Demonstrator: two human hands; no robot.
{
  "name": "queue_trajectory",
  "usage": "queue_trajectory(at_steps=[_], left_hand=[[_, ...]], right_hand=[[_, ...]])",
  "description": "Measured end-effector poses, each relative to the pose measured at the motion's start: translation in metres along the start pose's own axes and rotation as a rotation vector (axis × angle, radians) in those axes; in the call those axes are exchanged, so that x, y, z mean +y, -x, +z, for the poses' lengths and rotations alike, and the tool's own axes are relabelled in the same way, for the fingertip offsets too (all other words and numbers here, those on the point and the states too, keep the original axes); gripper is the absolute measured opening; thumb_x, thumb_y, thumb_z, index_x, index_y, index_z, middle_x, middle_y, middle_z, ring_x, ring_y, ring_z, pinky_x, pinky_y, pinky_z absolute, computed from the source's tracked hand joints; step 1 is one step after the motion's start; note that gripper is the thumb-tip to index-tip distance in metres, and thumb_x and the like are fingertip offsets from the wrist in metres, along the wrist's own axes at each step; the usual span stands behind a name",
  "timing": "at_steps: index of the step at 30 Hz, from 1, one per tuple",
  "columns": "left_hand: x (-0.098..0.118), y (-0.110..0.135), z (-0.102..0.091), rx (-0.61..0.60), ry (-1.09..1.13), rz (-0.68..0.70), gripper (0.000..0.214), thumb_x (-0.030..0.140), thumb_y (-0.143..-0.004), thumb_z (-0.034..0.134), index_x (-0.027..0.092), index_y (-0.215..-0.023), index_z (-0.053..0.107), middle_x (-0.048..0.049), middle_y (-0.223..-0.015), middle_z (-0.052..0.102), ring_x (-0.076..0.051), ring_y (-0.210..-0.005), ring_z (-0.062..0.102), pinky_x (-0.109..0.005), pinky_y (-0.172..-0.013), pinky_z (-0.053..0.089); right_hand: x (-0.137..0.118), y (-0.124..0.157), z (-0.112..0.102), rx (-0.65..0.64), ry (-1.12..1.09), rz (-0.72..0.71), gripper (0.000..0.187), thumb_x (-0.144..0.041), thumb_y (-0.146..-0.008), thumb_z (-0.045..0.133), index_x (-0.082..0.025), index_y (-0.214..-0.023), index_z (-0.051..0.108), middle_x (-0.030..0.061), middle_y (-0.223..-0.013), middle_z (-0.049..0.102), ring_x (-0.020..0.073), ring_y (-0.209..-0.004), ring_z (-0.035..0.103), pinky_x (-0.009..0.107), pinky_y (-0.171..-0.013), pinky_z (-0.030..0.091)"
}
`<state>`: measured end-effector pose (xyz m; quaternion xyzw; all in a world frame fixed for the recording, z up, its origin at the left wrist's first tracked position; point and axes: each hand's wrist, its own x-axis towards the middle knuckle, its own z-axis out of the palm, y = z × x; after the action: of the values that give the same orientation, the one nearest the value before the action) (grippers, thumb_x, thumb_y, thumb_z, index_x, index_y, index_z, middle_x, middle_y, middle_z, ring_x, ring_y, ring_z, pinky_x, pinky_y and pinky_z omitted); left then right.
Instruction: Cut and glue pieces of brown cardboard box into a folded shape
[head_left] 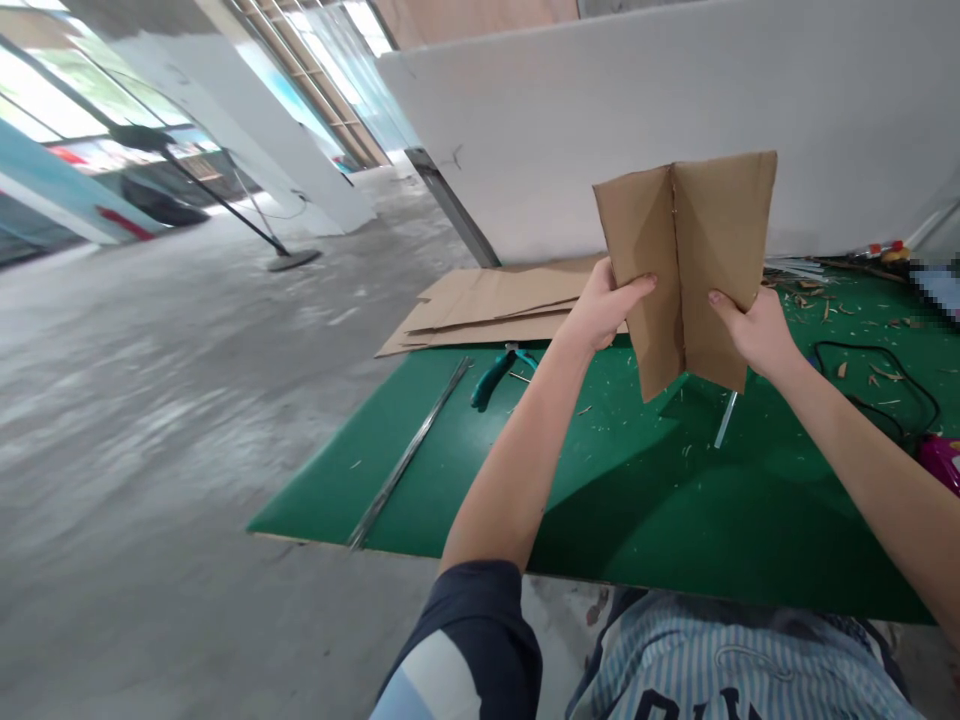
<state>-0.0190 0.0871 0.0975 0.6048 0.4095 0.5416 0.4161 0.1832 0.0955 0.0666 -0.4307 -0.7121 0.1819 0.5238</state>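
A piece of cardboard [720, 230], creased down its middle like an opened book, is held up above the green table. My left hand [604, 305] grips its left edge, with the thumb on the near face and the fingers behind. At the right edge my right hand [757, 325] holds it the same way, thumb in front. Below the cardboard a clear stick [726, 420] lies on the table, partly hidden. Teal-handled pliers [495, 378] rest to the left of my left forearm. Flat cardboard sheets [480, 300] are stacked behind the pliers.
A bundle of thin metal wires [412, 450] lies across the left part of the green table [322, 490]. Shavings and a black cable [892, 350] are at the right, beside a magenta object [941, 460]. A white panel [540, 130] stands behind. A fan stand [292, 260] is on the floor.
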Motion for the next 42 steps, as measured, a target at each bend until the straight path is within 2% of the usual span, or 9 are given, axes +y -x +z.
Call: queue_trajectory(at_steps=[3, 7, 10, 21, 27, 33, 39, 42], left_hand=[[-0.003, -0.001, -0.001, 0.013, 0.017, 0.024, 0.034, 0.028, -0.073, 0.065, 0.016, -0.105, 0.057, -0.0095, -0.111, 0.067, -0.025, -0.106, 0.063, -0.043, -0.092, 0.051], [-0.010, -0.002, -0.001, 0.018, -0.004, 0.014, 0.036, 0.034, -0.074, 0.064, 0.016, -0.104, 0.059, -0.0086, -0.112, 0.066, -0.026, -0.107, 0.062, -0.044, -0.093, 0.051], [-0.014, -0.003, 0.000, 0.009, -0.009, 0.015, 0.038, 0.036, -0.073, 0.065, 0.016, -0.105, 0.060, -0.0094, -0.113, 0.065, -0.027, -0.108, 0.061, -0.045, -0.093, 0.050], [-0.016, -0.004, -0.001, -0.007, -0.015, 0.075, 0.033, 0.033, -0.072, 0.065, 0.016, -0.100, 0.061, -0.0086, -0.109, 0.067, -0.024, -0.102, 0.063, -0.043, -0.093, 0.050], [-0.019, -0.006, -0.004, 0.003, -0.025, 0.057, 0.037, 0.035, -0.070, 0.066, 0.016, -0.101, 0.061, -0.0089, -0.110, 0.066, -0.026, -0.105, 0.062, -0.044, -0.094, 0.050], [-0.022, -0.008, -0.010, 0.010, -0.027, 0.121, 0.034, 0.036, -0.072, 0.067, 0.016, -0.099, 0.062, -0.0074, -0.106, 0.067, -0.024, -0.101, 0.062, -0.044, -0.092, 0.050], [-0.038, -0.014, -0.008, 0.035, -0.091, 0.185, 0.034, 0.043, -0.074, 0.066, 0.016, -0.095, 0.063, -0.0053, -0.096, 0.067, -0.022, -0.092, 0.063, -0.042, -0.089, 0.052], [-0.040, -0.014, -0.008, 0.038, -0.107, 0.205, 0.033, 0.044, -0.075, 0.066, 0.016, -0.093, 0.064, -0.0053, -0.095, 0.067, -0.021, -0.089, 0.063, -0.041, -0.086, 0.053]], right_hand=[[0.000, 0.001, 0.002, -0.001, 0.006, -0.022, 0.024, -0.041, -0.080, 0.051, -0.020, -0.082, 0.062, 0.0086, -0.087, 0.069, 0.0247, -0.085, 0.063, 0.042, -0.080, 0.052], [0.002, 0.003, 0.004, 0.013, 0.050, 0.021, 0.025, -0.044, -0.081, 0.051, -0.021, -0.079, 0.060, 0.0088, -0.080, 0.067, 0.0256, -0.081, 0.063, 0.043, -0.077, 0.052], [0.004, 0.006, 0.007, 0.033, 0.042, 0.030, 0.025, -0.044, -0.082, 0.052, -0.021, -0.085, 0.061, 0.0095, -0.084, 0.068, 0.0264, -0.085, 0.064, 0.044, -0.079, 0.052], [0.005, 0.014, 0.012, 0.050, -0.020, -0.023, 0.025, -0.041, -0.085, 0.049, -0.020, -0.081, 0.062, 0.0091, -0.084, 0.068, 0.0249, -0.086, 0.064, 0.042, -0.082, 0.052], [0.005, 0.015, 0.018, 0.097, -0.087, -0.024, 0.026, -0.040, -0.085, 0.053, -0.018, -0.092, 0.064, 0.0115, -0.098, 0.070, 0.0253, -0.097, 0.065, 0.041, -0.088, 0.051], [0.008, 0.011, 0.025, 0.074, -0.098, -0.014, 0.031, -0.043, -0.087, 0.051, -0.017, -0.097, 0.065, 0.0138, -0.102, 0.069, 0.0265, -0.101, 0.064, 0.043, -0.092, 0.049], [0.015, 0.013, 0.029, 0.153, -0.123, -0.066, 0.033, -0.046, -0.086, 0.054, -0.017, -0.093, 0.066, 0.0129, -0.098, 0.071, 0.0271, -0.100, 0.065, 0.042, -0.092, 0.050], [0.018, 0.013, 0.028, 0.145, -0.110, -0.086, 0.033, -0.048, -0.086, 0.053, -0.018, -0.093, 0.066, 0.0121, -0.098, 0.071, 0.0271, -0.099, 0.065, 0.044, -0.092, 0.050]])
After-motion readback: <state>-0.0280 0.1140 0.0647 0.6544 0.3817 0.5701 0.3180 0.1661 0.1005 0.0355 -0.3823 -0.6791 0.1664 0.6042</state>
